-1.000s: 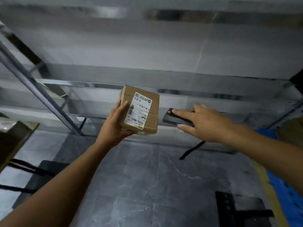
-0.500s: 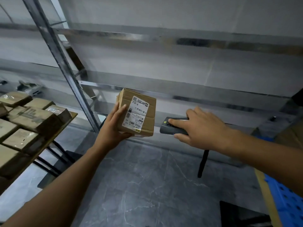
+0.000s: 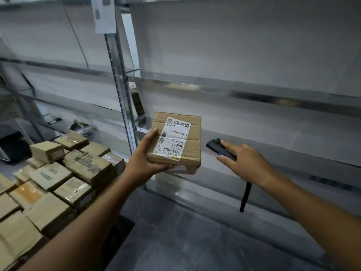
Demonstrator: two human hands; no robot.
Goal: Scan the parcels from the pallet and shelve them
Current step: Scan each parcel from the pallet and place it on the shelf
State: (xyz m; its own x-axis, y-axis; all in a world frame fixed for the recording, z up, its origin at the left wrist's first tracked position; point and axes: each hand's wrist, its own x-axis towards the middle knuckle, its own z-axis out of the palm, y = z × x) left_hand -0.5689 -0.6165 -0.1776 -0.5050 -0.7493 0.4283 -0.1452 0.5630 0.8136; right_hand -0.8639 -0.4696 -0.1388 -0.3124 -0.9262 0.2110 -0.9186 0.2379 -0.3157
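Your left hand (image 3: 144, 163) is gripping the parcel (image 3: 175, 141) mid-frame, fingers (image 3: 166, 167) clamped under it, thumb on its left edge. Your right hand (image 3: 246, 161) is holding the scanner (image 3: 214, 146) just right of it, fingers (image 3: 228, 145) wrapped over the top, while more boxes (image 3: 50, 176) are sitting lower left.

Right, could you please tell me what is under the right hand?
A black scanner, held by the right hand; its strap hangs below. The hand covers the scanner's rear part.

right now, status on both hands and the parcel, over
Left hand grips small brown cardboard parcel, white label up. Right hand holds black handheld scanner, apart from it. Nothing between them.
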